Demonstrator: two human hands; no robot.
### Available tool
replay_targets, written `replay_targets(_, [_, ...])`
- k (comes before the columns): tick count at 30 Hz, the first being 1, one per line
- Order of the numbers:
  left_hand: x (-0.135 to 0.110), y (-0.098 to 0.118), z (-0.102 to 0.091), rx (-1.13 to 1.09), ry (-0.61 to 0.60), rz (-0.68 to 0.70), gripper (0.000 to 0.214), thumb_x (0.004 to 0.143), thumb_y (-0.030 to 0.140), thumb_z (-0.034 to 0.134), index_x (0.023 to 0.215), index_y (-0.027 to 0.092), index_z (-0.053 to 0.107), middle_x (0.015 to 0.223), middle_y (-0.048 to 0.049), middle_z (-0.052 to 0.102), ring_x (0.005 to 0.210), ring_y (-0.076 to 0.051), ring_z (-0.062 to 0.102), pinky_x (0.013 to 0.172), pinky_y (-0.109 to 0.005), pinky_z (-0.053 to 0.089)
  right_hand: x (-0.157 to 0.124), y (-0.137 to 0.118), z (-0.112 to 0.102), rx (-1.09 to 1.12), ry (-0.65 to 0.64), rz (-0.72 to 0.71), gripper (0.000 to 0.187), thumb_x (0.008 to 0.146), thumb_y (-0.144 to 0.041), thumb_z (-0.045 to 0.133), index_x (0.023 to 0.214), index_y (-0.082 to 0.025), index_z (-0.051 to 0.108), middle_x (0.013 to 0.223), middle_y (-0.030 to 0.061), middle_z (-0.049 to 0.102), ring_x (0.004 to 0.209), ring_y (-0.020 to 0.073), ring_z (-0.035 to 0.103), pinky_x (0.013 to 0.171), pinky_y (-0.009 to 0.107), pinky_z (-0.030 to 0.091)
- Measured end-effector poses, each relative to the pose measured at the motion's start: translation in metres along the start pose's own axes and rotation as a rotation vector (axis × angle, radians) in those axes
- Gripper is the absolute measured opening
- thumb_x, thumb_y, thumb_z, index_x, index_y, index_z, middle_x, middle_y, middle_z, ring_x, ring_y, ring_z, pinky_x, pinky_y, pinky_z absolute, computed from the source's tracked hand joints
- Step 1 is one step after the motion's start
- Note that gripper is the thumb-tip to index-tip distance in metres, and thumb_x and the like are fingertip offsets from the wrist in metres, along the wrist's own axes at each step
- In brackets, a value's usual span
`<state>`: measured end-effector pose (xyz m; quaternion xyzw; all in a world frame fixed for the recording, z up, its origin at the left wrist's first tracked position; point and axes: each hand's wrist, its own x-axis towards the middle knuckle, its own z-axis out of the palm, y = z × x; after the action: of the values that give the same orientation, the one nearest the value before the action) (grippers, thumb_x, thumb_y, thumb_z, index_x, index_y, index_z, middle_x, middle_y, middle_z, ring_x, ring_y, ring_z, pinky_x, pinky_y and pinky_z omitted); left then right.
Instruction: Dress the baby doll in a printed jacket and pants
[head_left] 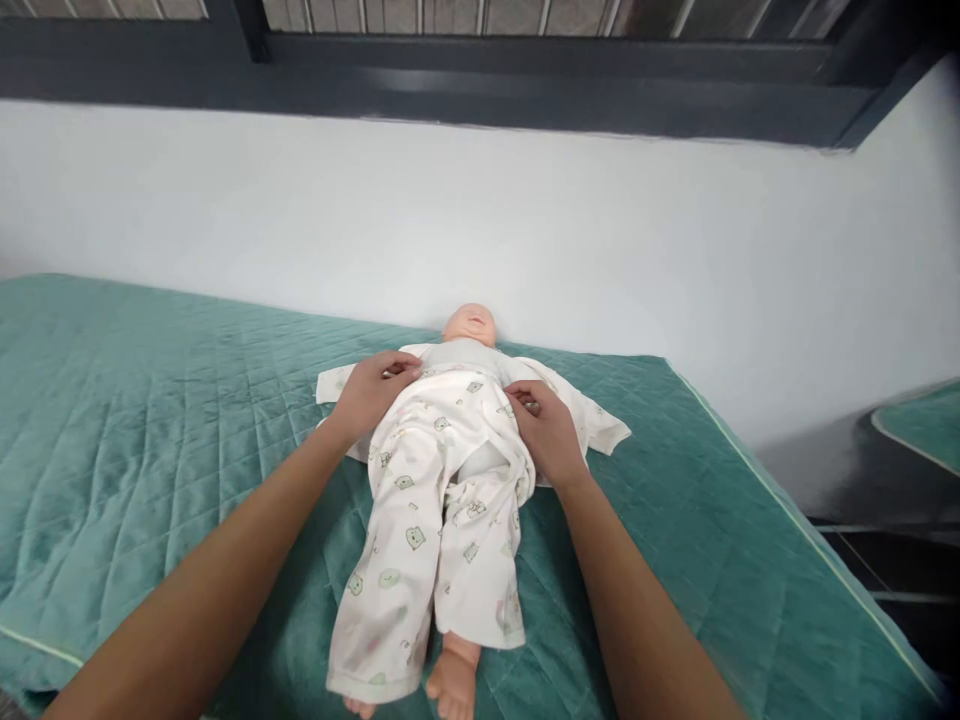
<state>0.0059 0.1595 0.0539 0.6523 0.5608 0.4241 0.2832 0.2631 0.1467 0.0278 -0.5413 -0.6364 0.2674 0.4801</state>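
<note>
A baby doll point(471, 324) lies on its back, head toward the wall and bare feet toward me. It wears white printed pants point(409, 500) and a white long-sleeved top point(604, 425) whose sleeves spread to both sides. My left hand point(379, 388) pinches the pants' waistband at the doll's left-of-picture side. On the other side my right hand point(546, 425) grips the waistband with bent fingers. The waistband lies across the doll's belly, where a pale grey area shows above it. Another grey patch shows through a gap at the crotch.
A green quilted cover point(187, 400) lies under the doll. Behind it rises a white wall point(300, 210) with a dark window frame point(487, 80) above. A second green-covered surface point(926, 425) stands at the far right, beyond the cover's piped edge.
</note>
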Motion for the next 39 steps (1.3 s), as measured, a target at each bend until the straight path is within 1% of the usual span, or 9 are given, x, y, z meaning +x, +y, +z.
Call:
replay_targets(5, [0.021, 0.015, 0.01, 0.036, -0.236, 0.158, 0.029, 0.081, 0.045, 0.065, 0.095, 0.02, 0.068, 0.1, -0.0038, 0.065, 0.088, -0.019, 0.057, 0.08, -0.03, 0.044, 0.001, -0.001, 0.002, 0.121, -0.09, 0.051, 0.023, 0.081, -0.041, 0.064, 0.095, -0.022, 0.065, 0.092, 0.0028, 0.063, 0.084, 0.0165, 0.056, 0.076, 0.028, 0.046])
replay_targets(8, [0.023, 0.017, 0.008, 0.088, -0.277, 0.173, 0.03, 0.079, 0.044, 0.067, 0.098, 0.021, 0.064, 0.11, -0.0053, 0.061, 0.098, -0.021, 0.054, 0.085, -0.032, 0.043, 0.004, -0.002, -0.002, 0.116, -0.188, 0.086, 0.022, 0.081, -0.042, 0.064, 0.091, -0.022, 0.062, 0.085, 0.0004, 0.059, 0.075, 0.0146, 0.05, 0.069, 0.027, 0.043])
replay_targets(12, [0.023, 0.017, 0.007, 0.057, -0.323, 0.143, 0.025, 0.079, 0.043, 0.065, 0.088, 0.021, 0.06, 0.094, -0.0033, 0.061, 0.086, -0.02, 0.053, 0.075, -0.031, 0.041, 0.004, -0.007, -0.001, 0.072, -0.171, 0.092, 0.022, 0.08, -0.041, 0.066, 0.084, -0.023, 0.054, 0.071, -0.0035, 0.048, 0.065, 0.013, 0.042, 0.059, 0.026, 0.035])
replay_targets(17, [0.024, 0.015, 0.015, 0.123, -0.229, 0.157, 0.022, 0.086, 0.04, 0.056, 0.078, 0.021, 0.049, 0.077, -0.001, 0.058, 0.07, -0.017, 0.049, 0.063, -0.03, 0.034, 0.002, -0.013, 0.002, -0.082, -0.109, 0.072, 0.02, 0.083, -0.04, 0.063, 0.081, -0.024, 0.05, 0.066, -0.004, 0.043, 0.062, 0.0141, 0.04, 0.056, 0.027, 0.033])
replay_targets(22, [0.032, -0.004, 0.02, 0.274, 0.044, 0.106, 0.01, 0.09, 0.032, 0.049, 0.087, 0.023, 0.047, 0.08, -0.0023, 0.059, 0.072, -0.02, 0.051, 0.065, -0.031, 0.032, 0.001, -0.012, 0.004, -0.324, 0.039, 0.015, 0.019, 0.086, -0.041, 0.06, 0.082, -0.024, 0.05, 0.069, -0.0016, 0.052, 0.063, 0.016, 0.045, 0.06, 0.03, 0.036])
replay_targets(25, [0.037, -0.021, 0.02, 0.222, 0.03, 0.003, 0.015, 0.089, 0.036, 0.052, 0.084, 0.023, 0.046, 0.076, -0.0011, 0.058, 0.071, -0.02, 0.052, 0.066, -0.03, 0.034, 0.001, -0.011, 0.004, -0.421, 0.079, -0.003, 0.015, 0.087, -0.037, 0.059, 0.085, -0.024, 0.052, 0.081, 0.0011, 0.058, 0.068, 0.0172, 0.049, 0.064, 0.032, 0.037])
replay_targets(30, [0.036, -0.03, 0.015, 0.207, -0.138, -0.087, 0.031, 0.09, 0.051, 0.049, 0.081, 0.022, 0.055, 0.086, -0.0054, 0.068, 0.084, -0.024, 0.06, 0.072, -0.032, 0.038, 0.002, -0.005, 0.002, -0.251, -0.023, 0.189, 0.026, 0.085, -0.047, 0.061, 0.076, -0.024, 0.054, 0.07, -0.0007, 0.057, 0.066, 0.0177, 0.051, 0.065, 0.032, 0.039])
replay_targets(34, [0.025, -0.026, 0.008, 0.198, -0.151, -0.203, 0.039, 0.088, 0.058, 0.049, 0.093, 0.02, 0.06, 0.098, -0.0106, 0.072, 0.092, -0.029, 0.064, 0.073, -0.033, 0.041, 0.0, -0.001, -0.005, 0.033, -0.102, 0.233, 0.027, 0.082, -0.048, 0.066, 0.082, -0.023, 0.057, 0.074, -0.0018, 0.059, 0.069, 0.0155, 0.052, 0.064, 0.029, 0.041])
replay_targets(39, [0.008, -0.027, -0.002, -0.081, -0.254, -0.351, 0.04, 0.082, 0.058, 0.056, 0.095, 0.021, 0.062, 0.102, -0.0058, 0.071, 0.093, -0.024, 0.064, 0.072, -0.03, 0.046, -0.002, -0.003, -0.018, 0.294, -0.26, 0.268, 0.03, 0.071, -0.04, 0.077, 0.086, -0.021, 0.058, 0.086, -0.0013, 0.061, 0.076, 0.013, 0.055, 0.07, 0.027, 0.045])
